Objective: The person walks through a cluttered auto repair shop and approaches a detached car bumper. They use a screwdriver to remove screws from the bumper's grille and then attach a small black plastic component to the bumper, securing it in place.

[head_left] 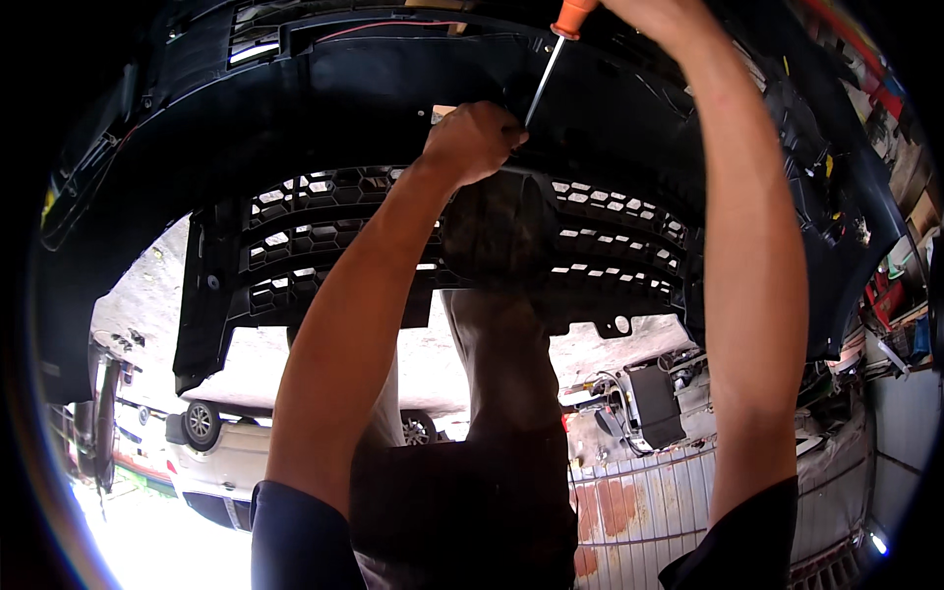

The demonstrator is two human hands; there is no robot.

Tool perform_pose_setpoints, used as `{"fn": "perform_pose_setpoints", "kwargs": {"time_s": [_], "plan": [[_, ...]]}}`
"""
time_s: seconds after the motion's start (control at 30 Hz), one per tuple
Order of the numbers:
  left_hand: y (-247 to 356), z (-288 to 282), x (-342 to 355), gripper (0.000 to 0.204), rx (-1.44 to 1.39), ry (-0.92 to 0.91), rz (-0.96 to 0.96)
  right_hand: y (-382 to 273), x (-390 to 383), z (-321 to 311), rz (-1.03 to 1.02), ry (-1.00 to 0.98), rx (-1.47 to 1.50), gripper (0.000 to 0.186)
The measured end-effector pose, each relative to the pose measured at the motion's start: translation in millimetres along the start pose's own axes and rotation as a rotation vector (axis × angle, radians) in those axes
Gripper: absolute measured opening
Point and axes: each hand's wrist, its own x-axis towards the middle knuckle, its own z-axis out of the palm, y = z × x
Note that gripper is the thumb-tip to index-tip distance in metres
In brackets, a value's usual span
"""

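A screwdriver [546,81] with an orange handle and a long metal shaft slants down to the left. My right hand [629,8], cut off by the top edge, is closed around the upper part of its handle. The shaft's tip ends at the fingertips of my left hand [474,143]. Those fingers are curled together against the black bumper [383,84]; what they pinch, if anything, is hidden. Below them spreads the bumper's black honeycomb grille [324,231], with a dark rounded patch at its middle.
My legs [501,364] show below the grille. A white car [221,457] stands at the lower left. Dark car parts [654,403] lie on the ground at the right, near a rusty corrugated metal sheet [629,501]. Assorted clutter [890,295] lines the far right side.
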Motion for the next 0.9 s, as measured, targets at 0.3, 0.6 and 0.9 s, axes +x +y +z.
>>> {"fn": "perform_pose_setpoints", "kwargs": {"time_s": [0.3, 0.6, 0.9], "plan": [[-15, 3, 3, 0.027, 0.031, 0.023, 0.147, -27, -19, -26, 0.101, -0.065, -0.200, 0.022], [-2, 0, -4, 0.028, 0.077, 0.040, 0.134, 2, -13, -6, 0.121, 0.253, -0.610, 0.049], [-10, 5, -12, 0.026, 0.051, 0.098, 0.129, -30, -11, -40, 0.265, -0.317, 0.144, 0.018]]}}
